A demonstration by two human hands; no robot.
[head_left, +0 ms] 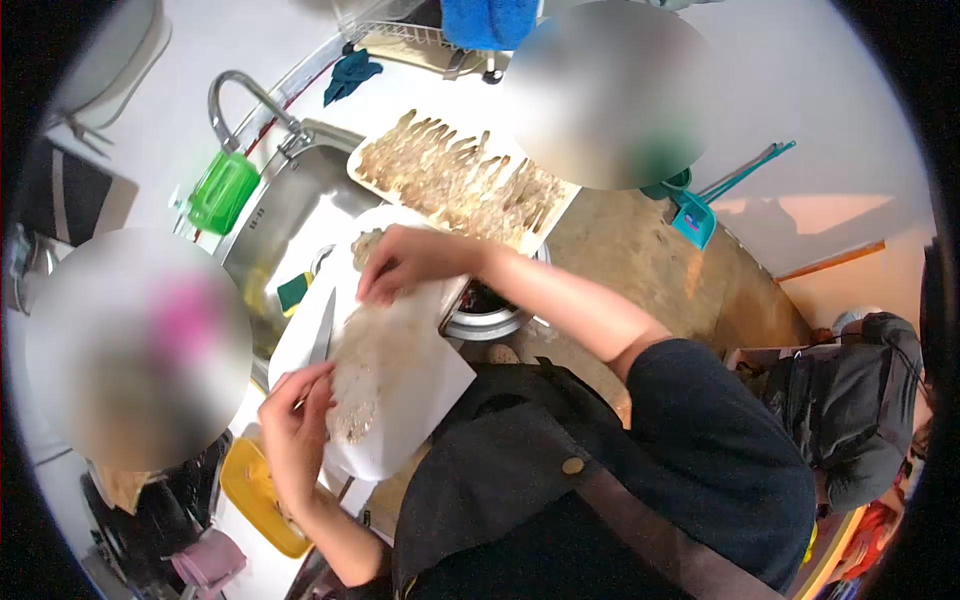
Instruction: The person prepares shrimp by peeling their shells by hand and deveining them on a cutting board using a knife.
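My right hand (pixel 405 262) is over the upper part of a white board (pixel 425 385), its fingers pinched together. What they hold, if anything, is hidden. Just past its knuckles lies a small pale, lumpy piece (pixel 367 245). At the board's left edge is my left hand (pixel 297 405), fingers curled inward; I cannot make out anything in them. Close to those fingertips lies a knife blade (pixel 326 325), and I cannot tell whether they touch it. Wet, beige crumbs (pixel 355 400) are spread over the board. Beyond it stands a tray (pixel 362 180) heaped with pale brown, shaggy pieces (pixel 450 175) with finger-like ends.
Left of the board is a steel sink (pixel 285 215) with a curved faucet (pixel 232 85), a green bottle (pixel 222 192) and a green sponge (pixel 293 293). A yellow basin (pixel 240 490) sits near my left forearm. A metal bowl (pixel 485 325) is below the board. A teal dustpan (pixel 695 220) stands farther right.
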